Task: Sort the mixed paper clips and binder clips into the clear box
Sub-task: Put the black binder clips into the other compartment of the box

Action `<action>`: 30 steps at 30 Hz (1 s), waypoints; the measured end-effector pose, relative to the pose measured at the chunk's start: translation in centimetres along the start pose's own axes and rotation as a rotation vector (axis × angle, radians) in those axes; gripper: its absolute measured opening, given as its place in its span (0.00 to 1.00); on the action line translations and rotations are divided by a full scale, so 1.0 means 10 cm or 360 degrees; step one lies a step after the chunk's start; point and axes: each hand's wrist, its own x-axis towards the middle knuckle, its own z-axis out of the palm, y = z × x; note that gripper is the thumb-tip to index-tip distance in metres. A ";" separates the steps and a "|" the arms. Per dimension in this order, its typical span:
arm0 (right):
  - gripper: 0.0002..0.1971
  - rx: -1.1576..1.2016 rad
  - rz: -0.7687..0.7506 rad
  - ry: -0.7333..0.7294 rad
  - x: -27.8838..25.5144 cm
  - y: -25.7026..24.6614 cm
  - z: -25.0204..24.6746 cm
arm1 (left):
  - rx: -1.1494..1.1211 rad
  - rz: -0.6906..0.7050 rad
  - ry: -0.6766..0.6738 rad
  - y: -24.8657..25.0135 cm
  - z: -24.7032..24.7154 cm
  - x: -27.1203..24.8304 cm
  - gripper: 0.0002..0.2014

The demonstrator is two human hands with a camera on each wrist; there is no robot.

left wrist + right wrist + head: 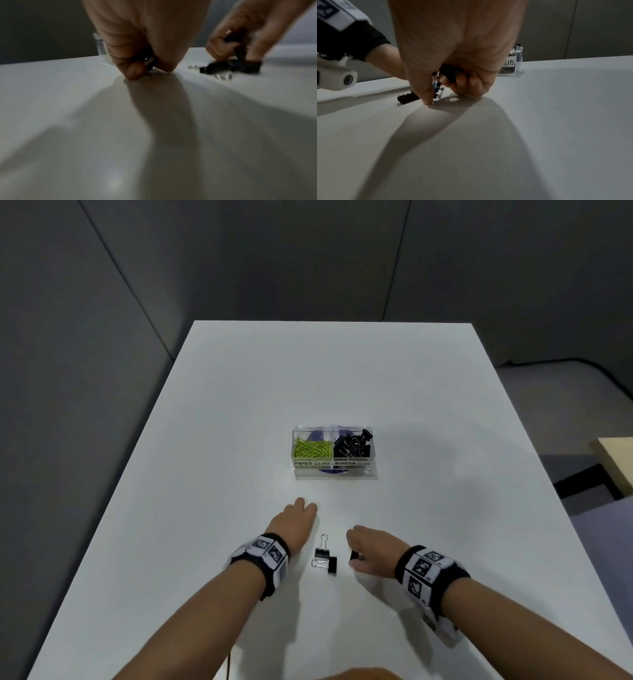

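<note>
The right hand is curled low over the white desk, fingers pinching a black binder clip. The left hand is likewise curled, fingertips at the desk surface; its wrist view shows something dark with a metallic glint between thumb and fingers, probably another binder clip, though blur prevents certainty. Between the two hands lie two loose binder clips, touching each other, about equally near either hand; the silver wire handles of one point away from the person, toward the clear box. The box stands well apart, straight ahead of both hands, its long axis running left to right. Its left compartment, labelled PAPER CLIPS, holds thin lime-green paper clips; its right compartment, labelled BINDER CLIPS, holds a heap of black binder clips rising to the rim. The carry therefore appears to run forward and slightly right, favouring the right hand. Clip bodies are matt black folded steel, wedge-shaped; handles are bright wire loops; the box walls are rigid, transparent plastic; the desk is smooth and matt.
</note>
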 end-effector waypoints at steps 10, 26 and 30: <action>0.14 0.0229 0.0009 0.0093 -0.03 -0.02 -0.08 | -0.0250 -0.0191 -0.0163 0.15 -0.24 -0.11 0.19; 0.13 0.0078 0.0100 0.0163 0.00 -0.24 0.21 | -0.0272 -0.0041 -0.0247 0.22 -0.12 -0.08 0.08; 0.12 0.0096 0.0141 0.0084 -0.04 -0.02 0.06 | -0.0276 0.0079 -0.0179 0.13 -0.03 -0.09 0.13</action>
